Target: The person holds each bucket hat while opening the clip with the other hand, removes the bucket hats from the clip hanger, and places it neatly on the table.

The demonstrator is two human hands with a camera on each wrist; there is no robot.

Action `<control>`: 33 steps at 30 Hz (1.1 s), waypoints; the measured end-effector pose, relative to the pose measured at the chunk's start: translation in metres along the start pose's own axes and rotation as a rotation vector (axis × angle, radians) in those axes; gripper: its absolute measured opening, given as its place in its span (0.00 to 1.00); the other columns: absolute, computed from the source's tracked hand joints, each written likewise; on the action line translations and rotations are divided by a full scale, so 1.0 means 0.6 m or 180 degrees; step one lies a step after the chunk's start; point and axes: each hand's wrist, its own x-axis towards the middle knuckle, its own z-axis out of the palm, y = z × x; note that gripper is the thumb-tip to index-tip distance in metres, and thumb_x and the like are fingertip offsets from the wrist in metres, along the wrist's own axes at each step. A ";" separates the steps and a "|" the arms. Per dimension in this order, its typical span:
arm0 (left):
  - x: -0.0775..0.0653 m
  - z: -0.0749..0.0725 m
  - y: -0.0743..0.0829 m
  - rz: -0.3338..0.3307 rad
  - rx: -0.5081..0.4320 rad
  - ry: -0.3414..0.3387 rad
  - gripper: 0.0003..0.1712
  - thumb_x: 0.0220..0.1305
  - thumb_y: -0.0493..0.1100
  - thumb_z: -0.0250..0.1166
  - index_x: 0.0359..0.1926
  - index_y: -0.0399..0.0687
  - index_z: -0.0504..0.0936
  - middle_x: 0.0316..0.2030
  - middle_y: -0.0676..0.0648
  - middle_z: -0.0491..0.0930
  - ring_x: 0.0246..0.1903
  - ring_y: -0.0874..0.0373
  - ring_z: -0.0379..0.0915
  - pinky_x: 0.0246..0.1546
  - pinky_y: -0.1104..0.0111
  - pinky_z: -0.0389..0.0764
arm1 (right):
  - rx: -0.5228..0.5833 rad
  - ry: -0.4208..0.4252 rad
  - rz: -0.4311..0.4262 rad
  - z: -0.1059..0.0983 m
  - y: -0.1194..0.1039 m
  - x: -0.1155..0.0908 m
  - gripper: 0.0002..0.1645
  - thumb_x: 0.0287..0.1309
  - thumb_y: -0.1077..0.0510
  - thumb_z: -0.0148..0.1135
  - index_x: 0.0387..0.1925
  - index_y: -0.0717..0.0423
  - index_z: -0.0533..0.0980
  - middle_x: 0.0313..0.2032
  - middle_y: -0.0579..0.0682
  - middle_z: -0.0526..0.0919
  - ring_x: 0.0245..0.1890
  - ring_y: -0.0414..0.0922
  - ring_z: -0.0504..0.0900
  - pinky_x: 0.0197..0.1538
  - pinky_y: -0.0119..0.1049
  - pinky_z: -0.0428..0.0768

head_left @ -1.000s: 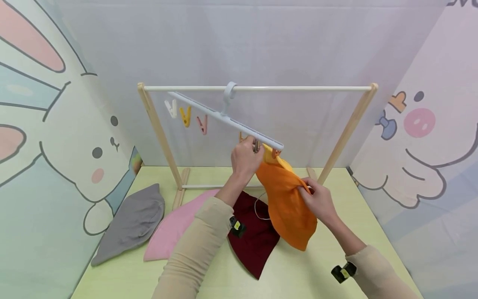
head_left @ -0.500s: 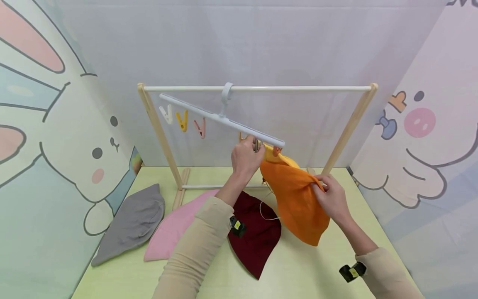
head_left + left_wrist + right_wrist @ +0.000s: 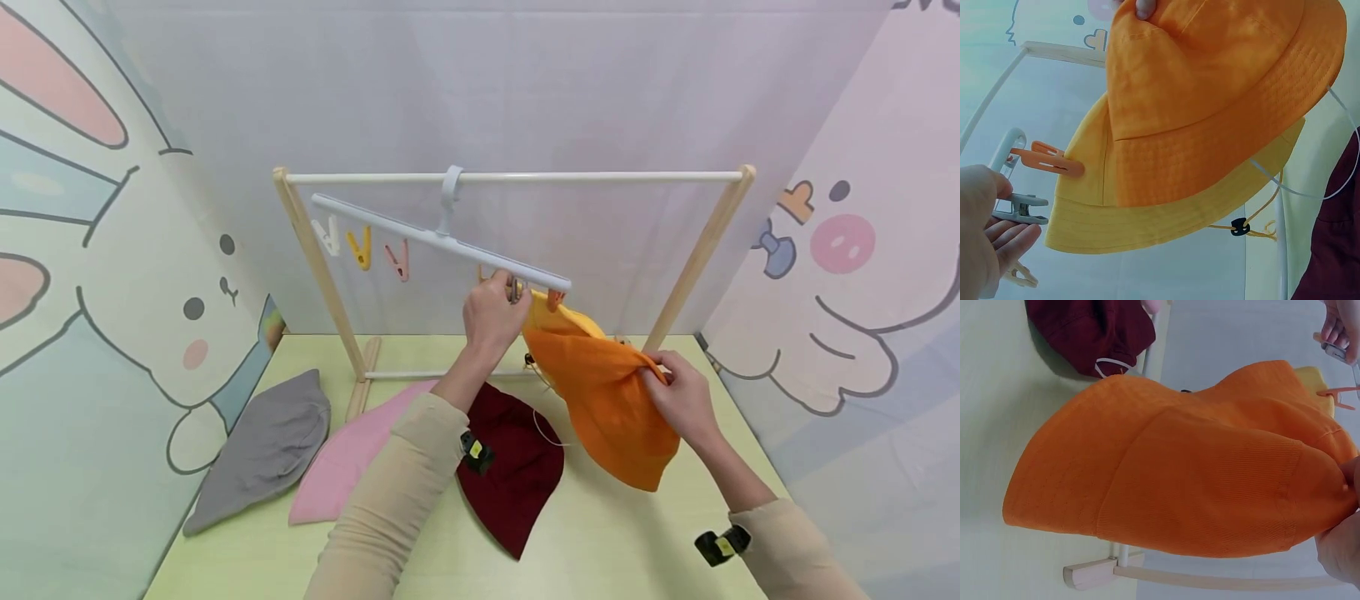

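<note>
My left hand (image 3: 495,321) is raised to the low right half of the pale blue hanger (image 3: 405,227). Its thumb and fingers pinch a grey clothespin (image 3: 1021,209), seen in the left wrist view. Beside it an orange clothespin (image 3: 1054,161) grips the edge of a yellow bucket hat (image 3: 1082,220), which has a yellow cord and black toggle. My right hand (image 3: 684,398) holds an orange bucket hat (image 3: 607,400) by its crown, in front of the yellow one, covering much of it. A thin white cord (image 3: 1310,195) loops from the orange brim.
The hanger hooks over the white bar (image 3: 600,177) of a wooden rack. White (image 3: 327,236), yellow (image 3: 361,248) and pink clothespins (image 3: 398,260) hang at its left. Grey (image 3: 262,450), pink (image 3: 360,450) and dark red hats (image 3: 513,475) lie on the table (image 3: 600,542).
My right hand has moved right, carrying the orange hat away from my left hand. The hanger's left end has swung down and leftward. My left hand stays at the grey clothespin.
</note>
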 end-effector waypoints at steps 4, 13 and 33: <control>0.002 0.000 0.001 -0.0002 -0.0028 0.0022 0.09 0.54 0.45 0.60 0.22 0.47 0.74 0.14 0.53 0.73 0.13 0.60 0.64 0.14 0.72 0.61 | -0.0058 -0.0010 0.0012 -0.002 0.009 0.000 0.11 0.57 0.61 0.59 0.42 0.60 0.77 0.38 0.56 0.80 0.32 0.56 0.84 0.31 0.34 0.81; 0.002 0.001 0.001 0.0029 -0.0081 0.0093 0.10 0.54 0.45 0.61 0.22 0.46 0.74 0.13 0.53 0.73 0.12 0.61 0.63 0.13 0.73 0.62 | -0.0164 -0.0099 0.0081 0.000 0.024 -0.005 0.09 0.58 0.62 0.58 0.41 0.61 0.77 0.38 0.58 0.80 0.31 0.54 0.82 0.34 0.39 0.82; 0.001 0.002 0.003 -0.0005 -0.0075 0.0100 0.09 0.55 0.45 0.61 0.23 0.46 0.74 0.16 0.51 0.76 0.14 0.60 0.67 0.15 0.72 0.66 | -0.0333 -0.0387 0.0150 0.008 0.062 -0.017 0.09 0.56 0.64 0.58 0.40 0.59 0.78 0.39 0.59 0.81 0.29 0.49 0.75 0.31 0.32 0.77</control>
